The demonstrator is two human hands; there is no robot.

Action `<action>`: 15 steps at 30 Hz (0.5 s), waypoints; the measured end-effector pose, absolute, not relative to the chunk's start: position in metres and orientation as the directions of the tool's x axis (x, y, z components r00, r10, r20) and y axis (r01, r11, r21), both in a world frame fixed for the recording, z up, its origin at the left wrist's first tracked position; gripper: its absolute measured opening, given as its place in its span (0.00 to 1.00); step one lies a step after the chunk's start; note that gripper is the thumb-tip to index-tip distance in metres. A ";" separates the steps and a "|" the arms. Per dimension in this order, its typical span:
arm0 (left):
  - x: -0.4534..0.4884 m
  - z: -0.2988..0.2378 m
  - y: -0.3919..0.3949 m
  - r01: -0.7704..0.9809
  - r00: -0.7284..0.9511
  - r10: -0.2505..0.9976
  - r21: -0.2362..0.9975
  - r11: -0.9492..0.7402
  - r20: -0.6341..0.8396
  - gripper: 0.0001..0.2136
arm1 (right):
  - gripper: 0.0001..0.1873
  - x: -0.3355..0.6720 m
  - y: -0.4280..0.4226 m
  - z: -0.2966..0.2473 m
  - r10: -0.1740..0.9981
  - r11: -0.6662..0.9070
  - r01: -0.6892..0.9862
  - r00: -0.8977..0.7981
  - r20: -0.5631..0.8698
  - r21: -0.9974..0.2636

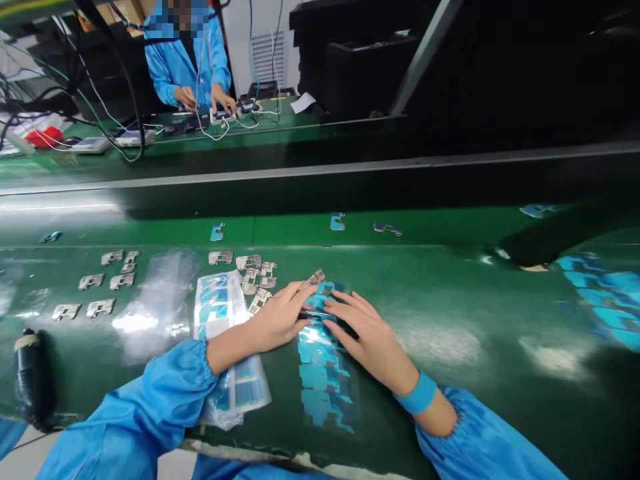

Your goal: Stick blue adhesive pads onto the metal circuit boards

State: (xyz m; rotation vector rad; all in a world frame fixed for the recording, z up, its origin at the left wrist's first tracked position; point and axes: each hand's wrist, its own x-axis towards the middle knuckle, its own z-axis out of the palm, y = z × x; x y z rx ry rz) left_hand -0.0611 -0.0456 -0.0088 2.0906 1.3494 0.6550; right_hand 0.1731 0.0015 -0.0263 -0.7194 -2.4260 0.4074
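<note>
blue sticker strip [323,373] near the bench's front edge is pressed by the flat, spread fingers of the left hand [280,317] and right hand [367,337]; a metal bracket [316,277] is pinched at the left fingertips.

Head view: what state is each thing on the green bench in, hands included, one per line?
left hand: fingers pinching a small metal bracket, grip shut on it.
right hand: flat, fingers spread, pressing the blue sticker strip.
blue sticker strip: lying flat, partly under both hands.
loose metal brackets: lying scattered, untouched.
bagged sticker sheets: flat, partly under the left forearm.
empty clear bag: crumpled, lying loose.
co-worker's hands: on devices across the bench.
</note>
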 end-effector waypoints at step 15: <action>-0.063 -0.010 -0.051 0.698 0.381 0.913 0.602 -0.388 0.146 0.20 | 0.07 0.168 0.002 -0.016 0.606 0.777 0.363 -0.650 0.459 -0.514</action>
